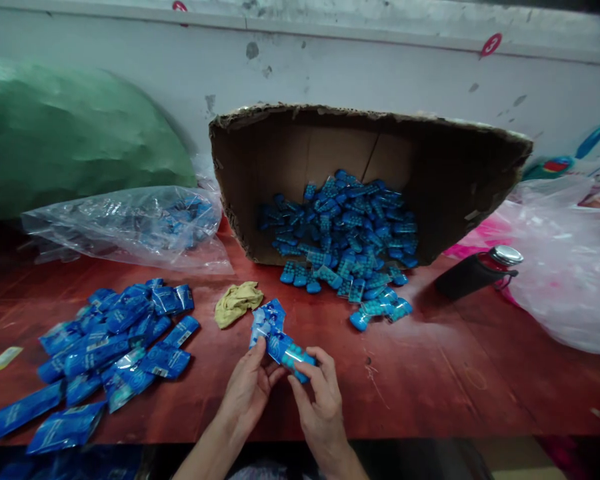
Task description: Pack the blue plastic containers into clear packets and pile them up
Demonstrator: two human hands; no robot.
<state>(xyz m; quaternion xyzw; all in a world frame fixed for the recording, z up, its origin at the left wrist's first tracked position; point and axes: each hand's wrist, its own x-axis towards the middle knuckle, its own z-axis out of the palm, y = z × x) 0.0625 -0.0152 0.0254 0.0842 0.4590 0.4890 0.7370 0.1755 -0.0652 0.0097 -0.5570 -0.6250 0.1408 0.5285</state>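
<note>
My left hand point(253, 377) is closed, thumb on top, on a blue printed packet point(269, 317) just above the table's front half. My right hand point(321, 393) pinches a small clear pack of turquoise balls point(299, 355) between thumb and fingers. One end of this pack meets the blue packet's near end; whether it sits inside cannot be made out. To the left lies a loose heap of blue printed packets point(125, 313). More clear packs of turquoise balls point(350, 213) are piled in a tipped cardboard box point(430, 160) and spill out of its mouth.
A crumpled yellowish cloth point(237, 303) lies beyond my left hand. A dark bottle point(473, 272) leans at the right, by a pinkish plastic bag point(565, 267). Behind the heap are a clear bag point(115, 217) and a green sack point(80, 133). The red table point(430, 373) ends near my forearms.
</note>
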